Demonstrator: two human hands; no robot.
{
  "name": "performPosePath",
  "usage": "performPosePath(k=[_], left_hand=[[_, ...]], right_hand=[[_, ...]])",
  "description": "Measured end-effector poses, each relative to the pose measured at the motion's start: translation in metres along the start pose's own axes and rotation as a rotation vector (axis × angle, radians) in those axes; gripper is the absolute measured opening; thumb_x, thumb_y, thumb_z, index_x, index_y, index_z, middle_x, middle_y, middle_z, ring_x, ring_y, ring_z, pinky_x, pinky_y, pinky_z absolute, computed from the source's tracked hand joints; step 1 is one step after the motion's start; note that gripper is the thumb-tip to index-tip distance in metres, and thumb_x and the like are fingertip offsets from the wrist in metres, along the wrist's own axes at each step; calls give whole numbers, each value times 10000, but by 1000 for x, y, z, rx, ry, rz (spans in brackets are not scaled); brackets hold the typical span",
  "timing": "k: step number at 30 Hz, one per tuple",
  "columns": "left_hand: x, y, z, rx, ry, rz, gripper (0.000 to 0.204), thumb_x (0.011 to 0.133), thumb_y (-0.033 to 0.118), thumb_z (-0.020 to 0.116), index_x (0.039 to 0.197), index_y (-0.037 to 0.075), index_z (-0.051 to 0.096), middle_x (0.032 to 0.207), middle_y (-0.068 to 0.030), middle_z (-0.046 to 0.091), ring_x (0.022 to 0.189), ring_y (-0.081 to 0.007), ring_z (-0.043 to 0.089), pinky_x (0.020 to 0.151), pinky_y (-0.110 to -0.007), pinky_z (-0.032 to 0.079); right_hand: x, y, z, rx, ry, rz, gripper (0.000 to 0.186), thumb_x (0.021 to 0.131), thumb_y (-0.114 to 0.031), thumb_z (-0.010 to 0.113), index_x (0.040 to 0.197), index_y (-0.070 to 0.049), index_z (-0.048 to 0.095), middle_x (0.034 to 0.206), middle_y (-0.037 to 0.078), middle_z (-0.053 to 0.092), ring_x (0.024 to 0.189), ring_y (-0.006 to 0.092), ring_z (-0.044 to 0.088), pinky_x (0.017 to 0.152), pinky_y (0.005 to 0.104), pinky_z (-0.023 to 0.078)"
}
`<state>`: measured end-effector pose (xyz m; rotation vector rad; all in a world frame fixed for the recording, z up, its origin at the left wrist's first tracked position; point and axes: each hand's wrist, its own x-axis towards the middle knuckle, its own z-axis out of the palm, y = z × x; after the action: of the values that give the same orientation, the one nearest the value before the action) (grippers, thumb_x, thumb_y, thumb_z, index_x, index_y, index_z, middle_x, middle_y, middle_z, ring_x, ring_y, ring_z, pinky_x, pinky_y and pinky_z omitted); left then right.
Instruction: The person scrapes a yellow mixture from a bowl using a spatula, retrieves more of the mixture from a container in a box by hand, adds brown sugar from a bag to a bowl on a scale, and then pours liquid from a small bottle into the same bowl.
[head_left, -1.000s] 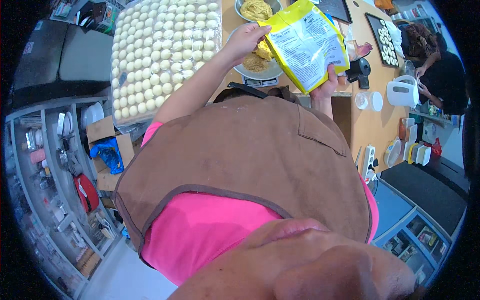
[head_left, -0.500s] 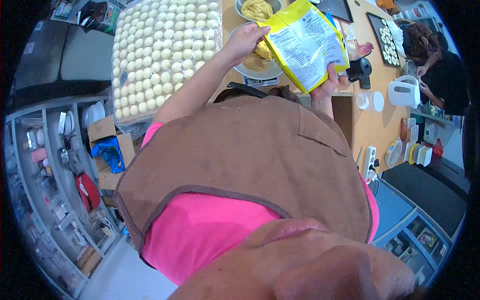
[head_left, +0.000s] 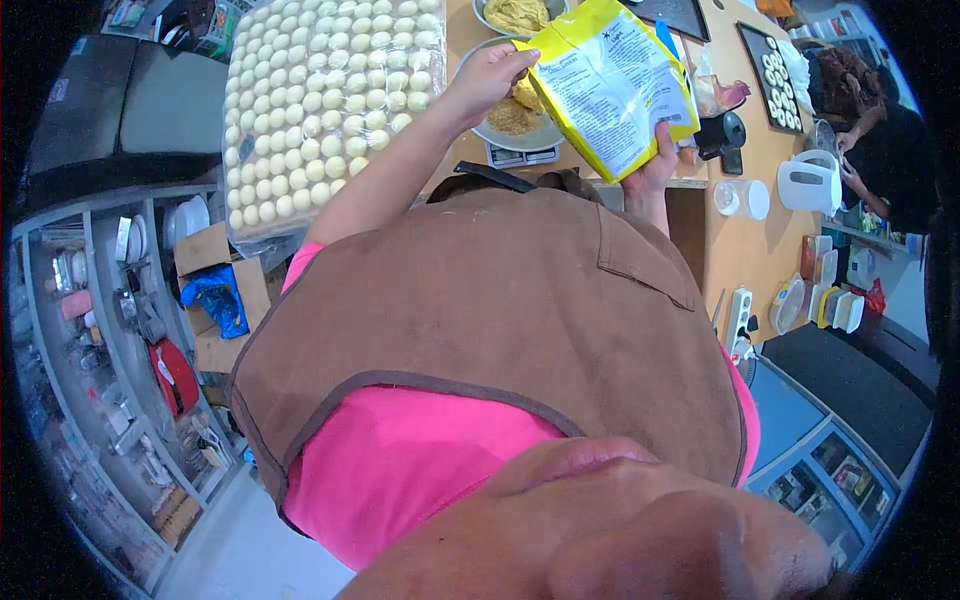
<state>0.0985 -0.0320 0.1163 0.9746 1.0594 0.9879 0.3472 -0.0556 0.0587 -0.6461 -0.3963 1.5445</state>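
Observation:
A yellow and white printed bag [head_left: 618, 95] is held up over the table between my two hands. My left hand [head_left: 492, 80] pinches its upper left corner. Around its lower right edge my right hand [head_left: 655, 165] is closed, the thumb lying on the front. Partly covered by the bag and my left hand, a wide bowl [head_left: 540, 138] holds brown granules and a yellow mass. Under that bowl shows a kitchen scale [head_left: 524, 156]. Behind it stands a smaller metal bowl [head_left: 558, 10] with a pale yellow dough-like mass [head_left: 515, 14].
To the left lies a large tray of pale dough balls [head_left: 330, 110] under clear plastic. On the right are a dark tray of ring-shaped pieces [head_left: 775, 75], a clear jar [head_left: 735, 198], a white pitcher [head_left: 808, 185] and a power strip [head_left: 738, 315]. Another person [head_left: 870, 140] works at the far right.
The bag has shifted very slightly up within my grip. Both hands keep their hold on it, and the rest looks the same.

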Motion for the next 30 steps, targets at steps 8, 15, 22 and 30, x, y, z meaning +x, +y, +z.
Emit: performPosePath(k=[8, 15, 22, 30], left_hand=[[-6, 1, 0, 27, -2, 24, 200, 873, 325, 520, 827, 135, 562, 643, 85, 386, 581, -28, 311, 512, -208, 254], [-9, 2, -1, -11, -28, 18, 190, 875, 314, 519, 809, 139, 551, 646, 92, 396, 570, -21, 316, 515, -199, 257], [-4, -11, -9, 6, -34, -15, 181, 873, 295, 531, 821, 124, 560, 661, 88, 428, 555, -16, 325, 507, -182, 265], [-6, -11, -7, 12, -12, 9, 185, 870, 297, 536, 809, 123, 547, 648, 80, 423, 548, -25, 336, 498, -191, 275]], right_hand=[[-2, 1, 1, 63, -69, -15, 463, 873, -247, 463, 1255, -12, 347, 1197, 148, 480, 1075, 309, 499, 895, 447, 430], [-9, 1, 10, -39, -23, -30, 475, 900, -265, 406, 1296, -24, 301, 1265, 151, 431, 1145, 313, 441, 947, 462, 380], [-12, 5, 5, -4, -41, -10, 466, 908, -266, 389, 1298, -28, 297, 1271, 153, 422, 1147, 314, 440, 942, 459, 388], [-14, 5, 4, -29, 1, -34, 469, 904, -266, 402, 1295, -26, 300, 1256, 154, 435, 1142, 310, 445, 937, 456, 393]])
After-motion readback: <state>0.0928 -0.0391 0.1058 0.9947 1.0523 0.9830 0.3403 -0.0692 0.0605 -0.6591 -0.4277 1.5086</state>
